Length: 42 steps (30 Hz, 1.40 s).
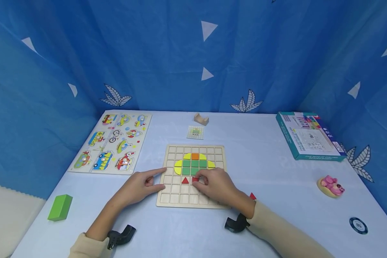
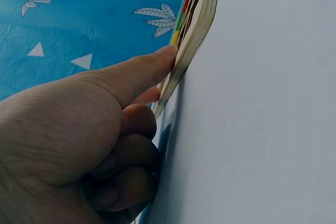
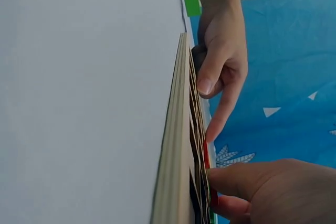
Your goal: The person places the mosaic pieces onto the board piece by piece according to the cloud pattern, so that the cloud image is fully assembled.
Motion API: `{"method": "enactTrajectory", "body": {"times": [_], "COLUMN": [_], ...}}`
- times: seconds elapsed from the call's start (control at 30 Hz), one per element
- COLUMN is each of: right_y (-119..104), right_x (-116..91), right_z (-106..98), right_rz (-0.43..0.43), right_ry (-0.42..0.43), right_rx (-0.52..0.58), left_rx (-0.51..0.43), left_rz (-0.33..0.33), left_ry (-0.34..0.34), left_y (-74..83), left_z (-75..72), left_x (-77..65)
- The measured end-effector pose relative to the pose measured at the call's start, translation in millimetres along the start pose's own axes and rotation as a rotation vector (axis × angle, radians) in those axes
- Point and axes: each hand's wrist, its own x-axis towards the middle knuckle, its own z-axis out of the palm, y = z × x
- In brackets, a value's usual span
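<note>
A wooden grid board [image 1: 171, 197] lies in front of me, bearing yellow curved pieces [image 1: 178, 170], green squares [image 1: 186, 163], an orange square [image 1: 195, 156] and a red triangle [image 1: 185, 180]. My right hand [image 1: 216, 183] pinches a second red piece [image 1: 194, 178] between thumb and index finger, low over the grid just right of that triangle; the fingers partly hide its shape. My left hand [image 1: 139, 187] touches the board's left side with straight index finger and thumb, its other fingers curled under. In the left wrist view, the thumb [image 2: 152, 64] rests right at the board's edge.
A pattern card [image 1: 195, 132] and a wooden holder [image 1: 201, 119] are behind the board. Around them are a vehicle puzzle [image 1: 109, 143], green block [image 1: 60, 207], box [image 1: 311, 138], pink figurine [image 1: 330, 186] and round chip [image 1: 358, 225]. Another red triangle [image 1: 252, 196] lies by my right forearm.
</note>
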Motion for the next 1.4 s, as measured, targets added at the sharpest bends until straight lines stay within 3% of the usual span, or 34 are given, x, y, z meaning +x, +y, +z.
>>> {"method": "enactTrajectory", "body": {"times": [0.43, 0.87, 1.1, 1.4], "right_y": [-5, -5, -6, 4], "right_x": [0, -4, -11, -24], "right_z": [3, -1, -5, -28], "right_rz": [0.045, 0.005, 0.015, 0.117], "right_ry": [0.016, 0.031, -0.020, -0.034], "right_rx": [-0.022, -0.064, -0.016, 0.098], "left_rx": [-0.004, -0.002, -0.004, 0.002], "left_rz": [0.017, 0.044, 0.047, 0.044], "left_ry": [-0.006, -0.001, -0.001, -0.005], "left_y": [-1.7, -2.2, -2.9, -2.7], "left_z": [-0.5, -0.7, -1.5, -1.7], "left_x": [0.0, 0.8, 0.5, 0.5]}}
